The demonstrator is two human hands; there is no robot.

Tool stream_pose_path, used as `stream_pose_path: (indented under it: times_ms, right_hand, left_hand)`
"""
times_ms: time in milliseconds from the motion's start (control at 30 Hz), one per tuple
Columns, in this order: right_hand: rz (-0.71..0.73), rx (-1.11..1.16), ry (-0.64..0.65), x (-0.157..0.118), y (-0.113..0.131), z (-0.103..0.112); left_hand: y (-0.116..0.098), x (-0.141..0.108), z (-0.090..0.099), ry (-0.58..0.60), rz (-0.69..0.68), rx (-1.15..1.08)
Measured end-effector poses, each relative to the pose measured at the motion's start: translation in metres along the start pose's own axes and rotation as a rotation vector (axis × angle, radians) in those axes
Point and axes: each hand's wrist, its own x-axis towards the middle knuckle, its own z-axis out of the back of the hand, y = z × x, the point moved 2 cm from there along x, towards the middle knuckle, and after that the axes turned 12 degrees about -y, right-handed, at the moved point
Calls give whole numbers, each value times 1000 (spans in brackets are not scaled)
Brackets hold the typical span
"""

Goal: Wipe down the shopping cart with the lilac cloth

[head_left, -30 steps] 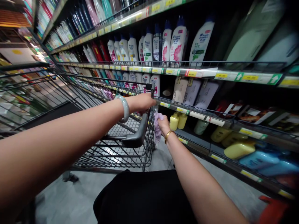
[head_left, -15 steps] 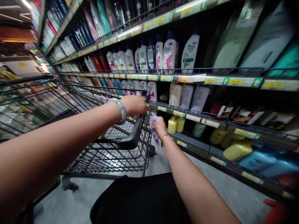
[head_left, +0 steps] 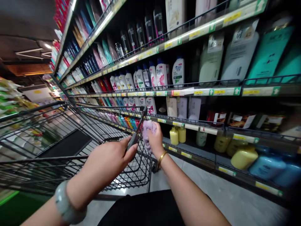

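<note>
My left hand (head_left: 110,160), with a pale jade bangle at the wrist, is closed round the dark handle (head_left: 133,141) of a black wire shopping cart (head_left: 58,157). To its right, my right hand (head_left: 155,139), wearing a gold bracelet, grips a crumpled lilac cloth (head_left: 147,133) beside the cart's near corner. The cart stands in front of me and to the left, with a dark panel (head_left: 66,144) inside it.
Shelves of bottles run along the right, with white shampoo bottles (head_left: 161,74) on a middle shelf and yellow bottles (head_left: 174,136) low down. Goods in green packaging (head_left: 9,106) stand at the far left. Grey floor (head_left: 195,175) lies below the shelves.
My left hand has come lower and nearer along the cart handle. My right hand and the cloth have shifted slightly left. The view has tilted up, showing more of the upper shelves.
</note>
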Motion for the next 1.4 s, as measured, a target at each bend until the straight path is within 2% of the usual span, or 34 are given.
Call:
stream_pose_path:
  times_ms: [67, 133, 267, 300, 333, 400, 467, 533, 667, 700, 767, 833, 867, 1000, 1067, 1133, 1233, 1300, 1333, 1400]
  right_hand:
    - [203, 54, 44, -6, 15, 0]
    - [296, 31, 83, -10, 20, 1]
    - [32, -108, 61, -8, 17, 5]
    - [16, -96, 58, -9, 21, 6]
    - [54, -58, 63, -10, 28, 6]
    - [220, 32, 98, -14, 44, 6]
    - [333, 52, 111, -15, 49, 7]
    - [292, -12, 88, -13, 39, 7]
    - [-6, -76, 41, -9, 16, 5]
    - [-5, -52, 35, -9, 19, 3]
    - [115, 2, 20, -11, 31, -1]
    - [229, 29, 0, -12, 39, -5]
    - [236, 24, -10, -11, 38, -7]
    - [23, -104, -27, -2, 12, -11]
    - [-38, -129, -26, 0, 10, -11]
    - [30, -60, -20, -2, 23, -9]
    - [277, 70, 25, -9, 47, -6]
    - [374, 63, 58, -12, 44, -4]
    - [362, 26, 62, -13, 35, -4]
    - [214, -73, 53, -11, 9, -3]
  left_hand:
    - [-2, -2, -11, -87, 40, 53]
    - [-4, -4, -20, -211, 70, 101]
    - [-8, -6, -29, -361, 100, 100]
    - [-9, -6, -29, -386, 101, 93]
    - [-10, -6, -29, -406, 98, 84]
    - [-11, -6, -30, -429, 85, 68]
    - [-12, -5, -30, -440, 75, 63]
    - [-13, -3, -30, -446, 76, 64]
    - [-15, 3, -33, -475, 77, 61]
    - [-15, 5, -34, -489, 67, 60]
    - [-14, 9, -38, -532, 38, 56]
    - [-13, 13, -41, -616, 3, 42]
    - [-12, 14, -42, -679, -25, 29]
    - [-15, 14, -46, -908, -118, -43]
    - [-16, 11, -50, -949, -66, -69]
    - [-16, 8, -54, -978, 1, -107]
    - [-13, 4, -61, -1033, -7, -185]
    - [-10, 4, -65, -1062, -35, -206]
    - [-8, 5, -67, -1072, -42, -206]
    - [-6, 8, -69, -1074, -43, -204]
